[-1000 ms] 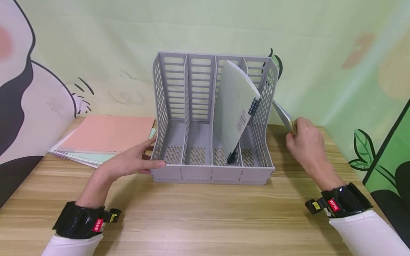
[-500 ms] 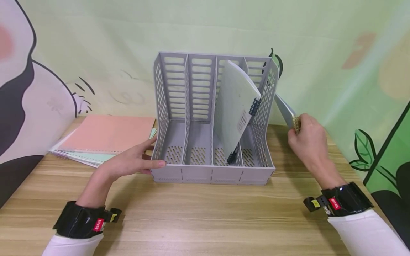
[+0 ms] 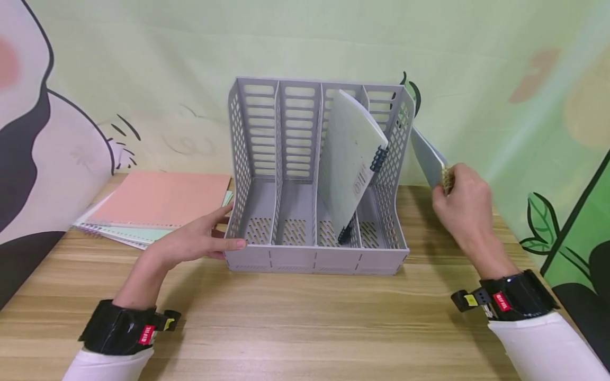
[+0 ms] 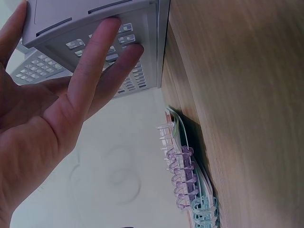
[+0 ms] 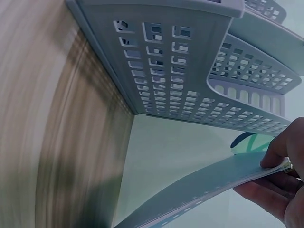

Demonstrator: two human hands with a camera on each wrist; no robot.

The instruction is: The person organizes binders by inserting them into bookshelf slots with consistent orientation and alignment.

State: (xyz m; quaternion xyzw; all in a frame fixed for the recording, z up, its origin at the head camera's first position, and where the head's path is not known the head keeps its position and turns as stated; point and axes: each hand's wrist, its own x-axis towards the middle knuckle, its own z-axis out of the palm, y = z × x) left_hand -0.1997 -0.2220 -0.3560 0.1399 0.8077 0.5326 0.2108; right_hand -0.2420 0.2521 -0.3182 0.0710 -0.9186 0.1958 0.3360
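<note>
A grey four-slot desktop file organizer (image 3: 314,259) stands on the table. My left hand (image 3: 195,241) holds its front left corner, thumb over the front rim, other fingers along the perforated side wall. To the right of the organizer, my right hand (image 3: 464,203) pinches a coil-bound notebook (image 3: 429,156) with a pale blue cover by its yellowish spiral edge. That notebook is raised on edge beside the right wall, and its far end is hidden behind the organizer. A pale green notebook (image 3: 348,159) with a black coil leans in the organizer, toward the right side.
Several coil-bound notebooks (image 3: 162,198), a pink one on top, lie stacked left of the organizer; their purple and teal coils (image 4: 185,185) show in the left wrist view. A patterned backdrop (image 3: 310,42) rises behind the wooden table (image 3: 305,317).
My right hand has moved slightly up and to the right, raising the blue notebook so more of its cover shows. My left hand and the organizer have stayed put.
</note>
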